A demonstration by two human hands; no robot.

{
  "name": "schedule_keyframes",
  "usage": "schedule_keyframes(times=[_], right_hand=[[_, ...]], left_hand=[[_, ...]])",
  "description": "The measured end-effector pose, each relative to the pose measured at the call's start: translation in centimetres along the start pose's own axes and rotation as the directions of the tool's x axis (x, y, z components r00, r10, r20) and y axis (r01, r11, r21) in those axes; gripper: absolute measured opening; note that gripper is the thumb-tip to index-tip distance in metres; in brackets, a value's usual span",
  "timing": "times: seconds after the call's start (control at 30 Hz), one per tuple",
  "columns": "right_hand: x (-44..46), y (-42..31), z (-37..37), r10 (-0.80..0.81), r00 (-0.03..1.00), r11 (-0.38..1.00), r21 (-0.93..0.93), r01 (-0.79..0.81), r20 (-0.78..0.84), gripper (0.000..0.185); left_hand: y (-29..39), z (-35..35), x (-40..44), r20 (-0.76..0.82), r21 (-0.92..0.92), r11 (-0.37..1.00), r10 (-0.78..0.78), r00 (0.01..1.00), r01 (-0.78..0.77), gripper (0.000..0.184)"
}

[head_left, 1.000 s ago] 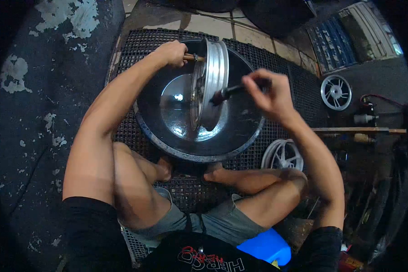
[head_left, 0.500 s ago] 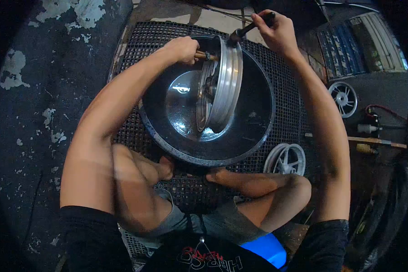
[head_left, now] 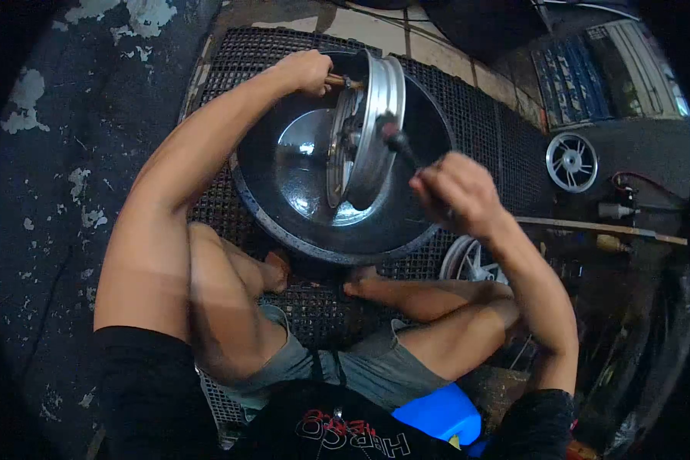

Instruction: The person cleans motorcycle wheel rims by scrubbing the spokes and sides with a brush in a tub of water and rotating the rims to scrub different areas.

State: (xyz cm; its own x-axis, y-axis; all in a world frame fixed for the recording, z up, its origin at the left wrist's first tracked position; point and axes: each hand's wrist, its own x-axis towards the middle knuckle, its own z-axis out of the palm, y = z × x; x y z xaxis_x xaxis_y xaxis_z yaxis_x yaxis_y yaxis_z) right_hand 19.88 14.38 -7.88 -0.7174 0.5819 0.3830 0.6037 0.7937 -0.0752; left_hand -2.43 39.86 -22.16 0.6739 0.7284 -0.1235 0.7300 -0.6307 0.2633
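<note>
A silver motorcycle wheel rim (head_left: 382, 100) stands nearly upright over a wide black basin (head_left: 333, 259) with shiny liquid in it. My left hand (head_left: 307, 73) is closed round a brown, gold-toned rod-like handle (head_left: 335, 79) whose far end meets the rim's upper left side. What that end is, I cannot make out. To the right, my right hand (head_left: 461, 192) grips a black-handled brush (head_left: 397, 140). The brush head, smeared by motion, lies over the middle of the rim's outer face.
Two more wheel rims lie at the right: one near my knee (head_left: 468, 261), one on the floor (head_left: 572, 162). A wooden stick (head_left: 606, 228) is beside a hose (head_left: 629, 176). Black grid matting (head_left: 487, 123) is under the basin. Something blue (head_left: 441, 414) sits by my thigh.
My right hand has come down towards me with the brush, from the rim's top to its middle. The left hand stays on the handle, and the rim remains over the basin.
</note>
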Motion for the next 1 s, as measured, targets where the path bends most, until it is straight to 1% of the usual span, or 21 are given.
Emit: schedule_keyframes(times=[0.03,0.07,0.13,0.23,0.33,0.37,0.4,0.47,0.53,0.6,0.67,0.73,0.77,0.8,0.87,0.9,0.93,0.97,1.0], right_hand=[[-0.8,-1.0,0.1,-0.023,0.999,1.0,0.002,0.023,0.04,0.016],[-1.7,-1.8,0.8,-0.046,0.999,0.999,-0.001,0.046,0.017,0.018],[-2.4,-3.7,1.2,-0.082,0.996,0.997,0.003,0.082,0.021,0.02],[-3.9,-5.1,2.0,-0.1,0.986,0.994,0.048,0.094,0.136,0.017],[-3.6,-5.1,2.5,-0.045,0.997,0.977,0.212,0.032,0.06,0.017],[-3.0,-4.6,2.2,0.029,0.998,0.958,0.285,-0.041,0.047,0.014],[-2.6,-3.9,1.9,0.151,0.987,0.938,0.305,-0.163,0.062,0.011],[-0.5,-1.6,1.1,0.32,0.947,0.897,0.325,-0.301,-0.008,0.009],[1.4,1.5,0.0,0.542,0.84,0.785,0.346,-0.514,0.02,0.016],[3.0,4.8,-1.2,0.728,0.678,0.616,0.335,-0.713,0.103,0.025],[3.8,9.0,-1.1,0.682,0.73,0.659,0.397,-0.639,0.042,0.029],[5.2,12.0,-1.0,0.715,0.698,0.611,0.448,-0.652,0.041,0.03],[5.3,14.4,-0.4,0.704,0.706,0.566,0.547,-0.618,0.069,0.032],[5.7,16.4,-0.5,0.704,0.704,0.596,0.463,-0.656,0.094,0.033],[6.7,19.4,0.4,0.746,0.658,0.515,0.535,-0.67,0.106,0.025],[7.2,20.6,0.6,0.721,0.689,0.567,0.509,-0.648,0.073,0.024],[7.7,21.6,1.0,0.711,0.699,0.572,0.515,-0.638,0.076,0.025],[8.1,22.8,1.3,0.703,0.707,0.576,0.52,-0.631,0.079,0.025],[8.3,24.5,1.7,0.697,0.713,0.579,0.521,-0.627,0.082,0.026]], left_hand=[[-0.1,0.1,0.1,0.007,-0.002,1.0,0.005,1.0,-0.005,0.037],[-0.2,0.2,0.1,0.007,0.0,1.0,0.004,1.0,-0.004,0.036],[-0.1,0.1,0.1,0.008,0.003,1.0,0.002,1.0,-0.002,0.034],[0.2,-0.4,-0.2,0.012,0.041,0.999,0.006,1.0,-0.007,0.034],[0.1,-0.3,0.1,0.032,0.037,0.999,-0.006,0.999,0.005,0.036],[0.0,-0.3,0.2,0.038,0.038,0.999,-0.006,0.999,0.004,0.037],[0.0,-0.3,0.3,0.045,0.038,0.999,-0.006,0.999,0.004,0.038],[0.0,-0.2,0.3,0.043,0.036,0.999,-0.01,0.999,0.009,0.04],[0.2,-0.4,0.0,0.025,0.037,0.999,-0.015,1.0,0.014,0.041],[0.2,-0.6,-0.2,0.024,0.01,1.0,-0.006,1.0,0.006,0.037],[0.3,-0.7,-0.4,0.024,-0.004,1.0,-0.019,1.0,0.019,0.038],[0.7,-0.8,-0.5,0.025,-0.004,0.999,-0.054,0.998,0.054,0.043],[0.7,-0.8,-0.5,0.031,-0.006,0.998,-0.055,0.998,0.055,0.043],[0.7,-0.8,-0.5,0.038,-0.008,0.998,-0.056,0.998,0.056,0.043],[0.7,-0.8,-0.5,0.047,-0.009,0.998,-0.058,0.997,0.059,0.043],[0.7,-0.9,-0.5,0.048,-0.007,0.998,-0.059,0.997,0.06,0.043],[0.7,-1.0,-0.6,0.048,-0.006,0.998,-0.059,0.997,0.06,0.043],[1.0,-1.6,-0.8,0.101,-0.028,0.997,-0.066,0.993,0.069,0.043],[1.1,-1.7,-0.9,0.106,-0.03,0.996,-0.075,0.992,0.078,0.043]])
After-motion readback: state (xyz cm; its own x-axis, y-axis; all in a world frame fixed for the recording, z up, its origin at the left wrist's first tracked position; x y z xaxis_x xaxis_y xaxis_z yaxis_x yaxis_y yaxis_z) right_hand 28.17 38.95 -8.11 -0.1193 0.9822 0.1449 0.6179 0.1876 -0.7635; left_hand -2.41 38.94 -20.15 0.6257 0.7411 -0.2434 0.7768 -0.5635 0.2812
